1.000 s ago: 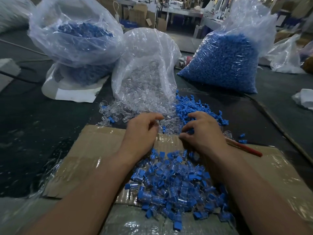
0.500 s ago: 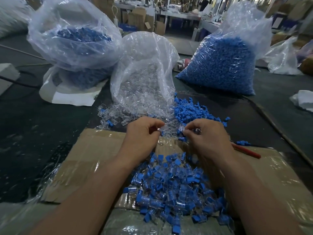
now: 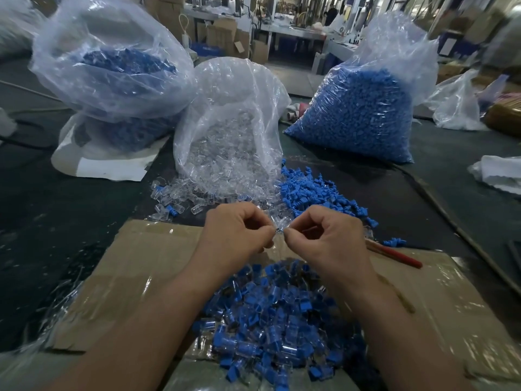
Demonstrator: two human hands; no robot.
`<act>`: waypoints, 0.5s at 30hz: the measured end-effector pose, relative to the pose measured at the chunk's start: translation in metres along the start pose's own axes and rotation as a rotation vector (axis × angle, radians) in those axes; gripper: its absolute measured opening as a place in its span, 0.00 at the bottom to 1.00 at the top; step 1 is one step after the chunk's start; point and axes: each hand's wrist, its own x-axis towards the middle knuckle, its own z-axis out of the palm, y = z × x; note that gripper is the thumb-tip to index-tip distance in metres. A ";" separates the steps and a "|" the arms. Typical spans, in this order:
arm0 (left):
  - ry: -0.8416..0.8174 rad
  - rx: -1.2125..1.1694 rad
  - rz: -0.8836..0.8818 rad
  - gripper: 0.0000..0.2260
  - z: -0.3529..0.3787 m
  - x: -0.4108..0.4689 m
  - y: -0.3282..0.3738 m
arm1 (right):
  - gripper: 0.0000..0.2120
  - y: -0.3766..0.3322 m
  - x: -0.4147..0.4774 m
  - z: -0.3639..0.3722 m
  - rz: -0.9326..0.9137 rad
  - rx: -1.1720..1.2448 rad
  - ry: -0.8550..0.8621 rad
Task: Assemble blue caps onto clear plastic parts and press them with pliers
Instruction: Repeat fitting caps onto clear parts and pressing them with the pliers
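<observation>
At frame centre, left hand (image 3: 236, 235) and right hand (image 3: 324, 241) meet fingertip to fingertip. Each pinches the same clear plastic part (image 3: 282, 224) between thumb and forefinger, other fingers curled (cap on it or not: cannot tell, too small). Hands hover above taped cardboard sheet (image 3: 146, 263), which lies on dark tabletop (image 3: 56, 207).

- 6 o'clock from hands, between the forearms: pile of assembled pieces (image 3: 276, 320), clear with blue ends, on the cardboard sheet.
- 12 o'clock: open bag of clear parts (image 3: 228, 136), spilling onto tabletop.
- 1 o'clock: loose blue caps (image 3: 313, 193), heaped just beside that bag's mouth.
- 2 o'clock, farther back: full bag of blue caps (image 3: 358, 114).
- 10 o'clock: another bag (image 3: 112, 66), blue pieces inside.
- 3 o'clock, near right hand: red pliers handle (image 3: 394, 253) on the cardboard sheet, untouched, front end hidden behind the hand.
</observation>
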 end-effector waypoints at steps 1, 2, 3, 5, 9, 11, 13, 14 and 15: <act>0.000 -0.004 0.000 0.13 0.000 0.000 0.000 | 0.08 -0.001 -0.001 0.000 -0.009 0.008 -0.010; 0.002 -0.004 0.001 0.13 0.001 0.000 0.000 | 0.08 -0.002 -0.001 0.000 -0.014 0.014 -0.020; 0.008 -0.003 0.004 0.13 0.001 0.000 0.001 | 0.09 -0.002 -0.001 0.001 -0.016 0.016 -0.026; 0.016 -0.001 0.001 0.14 0.002 0.001 0.001 | 0.08 -0.001 0.000 0.001 -0.014 0.011 -0.027; 0.026 0.055 -0.016 0.12 0.002 0.001 -0.001 | 0.08 0.001 0.001 -0.001 0.015 0.029 0.009; 0.045 0.083 -0.033 0.12 0.001 0.001 -0.001 | 0.09 0.005 0.003 -0.004 0.049 0.007 0.020; 0.059 0.081 -0.065 0.11 0.000 0.001 0.000 | 0.08 0.011 0.006 -0.006 0.098 -0.059 0.013; 0.066 0.077 -0.079 0.11 -0.001 0.001 0.000 | 0.08 0.013 0.007 -0.007 0.120 -0.100 0.001; 0.073 0.071 -0.089 0.12 -0.002 0.002 0.000 | 0.08 0.016 0.008 -0.007 0.138 -0.127 -0.011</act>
